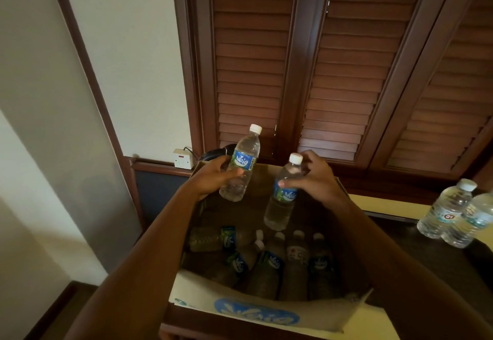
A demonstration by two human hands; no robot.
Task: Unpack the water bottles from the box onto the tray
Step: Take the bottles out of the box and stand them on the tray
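Observation:
An open cardboard box (256,313) with a blue logo stands in front of me, and several water bottles (269,262) lie and stand in its bottom. Above the box, my left hand (213,177) grips a clear bottle with a blue label (241,163), tilted slightly right. My right hand (314,179) holds a second bottle (282,201) by its upper part, nearly upright over the box. Two bottles (453,214) stand at the right on a yellowish tray (386,206) whose surface is mostly out of view.
Dark wooden louvred doors (333,59) rise right behind the box. A white wall switch with a cable (182,158) sits at the back left, beside a pale wall. The box rests on a dark wooden top (440,265) extending to the right.

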